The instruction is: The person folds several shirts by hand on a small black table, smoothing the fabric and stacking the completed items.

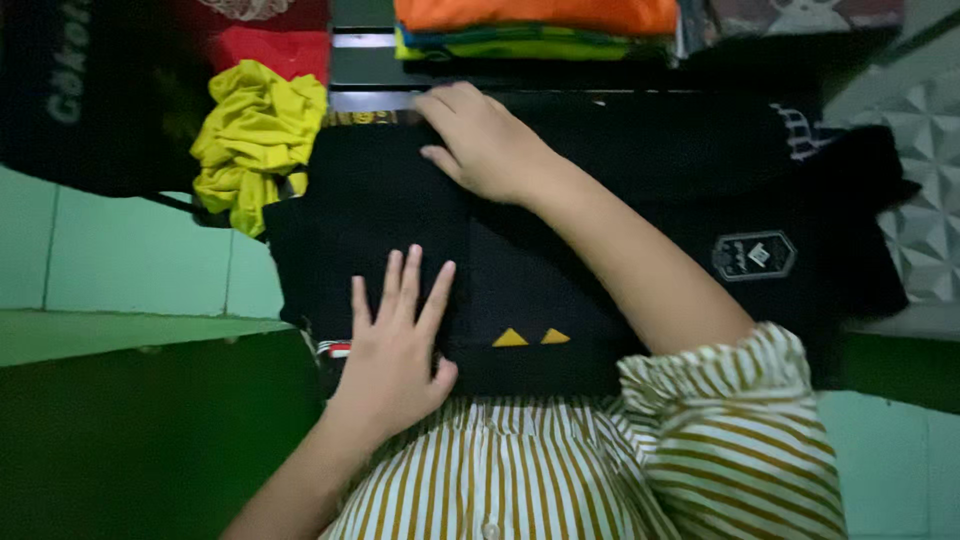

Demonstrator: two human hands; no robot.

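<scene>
Both hands lie open and flat on the black garment (560,250), left hand (395,335) near its hem, right hand (485,145) at the far edge. It looks soft and limp; best taken by its folded edges.

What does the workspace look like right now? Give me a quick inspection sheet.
Surface: pale green tiled floor under the work.
Job's things: black garment spread flat, two small yellow triangles near its close edge, a pale crest patch to its right.
Clutter: crumpled yellow cloth at the garment's far left corner; red cloth behind it; folded stack with an orange top at the far edge; dark printed fabric at far left.
Grippers: left hand flat on the garment, fingers spread; right hand pressing its far edge, palm down.
Cables: nothing seen.
Surroundings: white embossed panel at right; striped clothing of the person.
</scene>
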